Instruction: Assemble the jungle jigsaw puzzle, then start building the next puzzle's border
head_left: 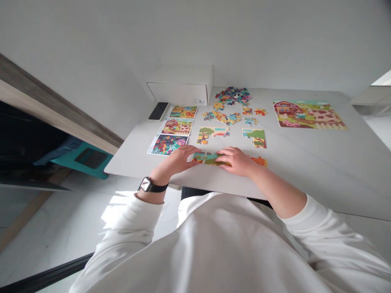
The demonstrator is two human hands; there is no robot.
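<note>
Near the table's front edge, my left hand (181, 158) holds a jigsaw puzzle piece (199, 158) between thumb and fingers. A narrow gap parts it from a strip of joined puzzle pieces (210, 159). My right hand (236, 161) grips that strip with its fingers over the top and thumb along the near side, hiding its middle. An orange end (259, 161) shows right of this hand. Just beyond the hands lie a joined section with a tree (206, 132) and a green corner section (258, 137).
Loose yellow-blue pieces (227, 118) and a dark, colourful pile (233, 96) lie farther back. A picture sheet (175, 126), a phone (159, 111) and a white box (183, 85) are at left. A finished farm puzzle (308, 114) lies at right, and a wall stands behind the table.
</note>
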